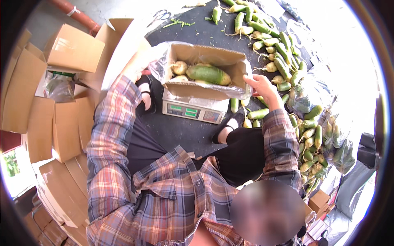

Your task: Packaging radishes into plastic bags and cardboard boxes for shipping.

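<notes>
An open cardboard box [197,88] sits on a white digital scale [172,108] between my feet. A clear plastic liner [162,61] shows over the box's ends. Inside lie a large green radish [208,74] and pale radishes [179,68] seen end-on. At the left end, my left hand [137,61] is closed on the bunched liner; glare washes out most of its fingers. My right hand [262,87] pinches the liner at the box's right rim with thumb and fingers.
Many green radishes [283,67] are heaped on the dark ground sheet along the right, with bagged ones [344,158] beside them. Several cardboard boxes [74,47] stand at left. Scissors [161,15] and loose green leaves [179,23] lie at the far side.
</notes>
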`<action>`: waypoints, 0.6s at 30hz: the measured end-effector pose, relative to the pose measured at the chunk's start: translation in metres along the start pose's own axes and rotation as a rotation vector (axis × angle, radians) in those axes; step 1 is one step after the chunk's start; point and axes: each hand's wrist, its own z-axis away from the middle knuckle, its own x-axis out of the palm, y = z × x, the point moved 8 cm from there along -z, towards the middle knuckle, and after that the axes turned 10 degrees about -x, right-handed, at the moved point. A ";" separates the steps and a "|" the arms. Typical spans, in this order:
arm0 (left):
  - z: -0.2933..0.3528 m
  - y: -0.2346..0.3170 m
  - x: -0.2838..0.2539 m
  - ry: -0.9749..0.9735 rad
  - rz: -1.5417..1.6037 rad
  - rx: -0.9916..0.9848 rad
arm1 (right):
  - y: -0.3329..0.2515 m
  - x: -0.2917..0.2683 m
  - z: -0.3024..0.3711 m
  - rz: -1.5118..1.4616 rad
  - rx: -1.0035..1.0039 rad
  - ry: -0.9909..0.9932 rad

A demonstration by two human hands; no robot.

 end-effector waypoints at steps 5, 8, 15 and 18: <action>0.043 0.022 0.000 -0.156 0.360 0.086 | -0.038 -0.011 0.024 -0.490 -0.221 0.079; 0.055 0.038 -0.003 -0.135 0.347 0.233 | -0.055 -0.017 0.030 -0.755 -0.261 0.131; 0.084 0.066 0.018 -0.198 0.168 0.359 | -0.108 0.011 0.036 -1.091 -0.420 -0.016; 0.092 0.065 0.034 -0.349 0.182 0.255 | -0.123 0.009 0.040 -0.987 -0.425 0.047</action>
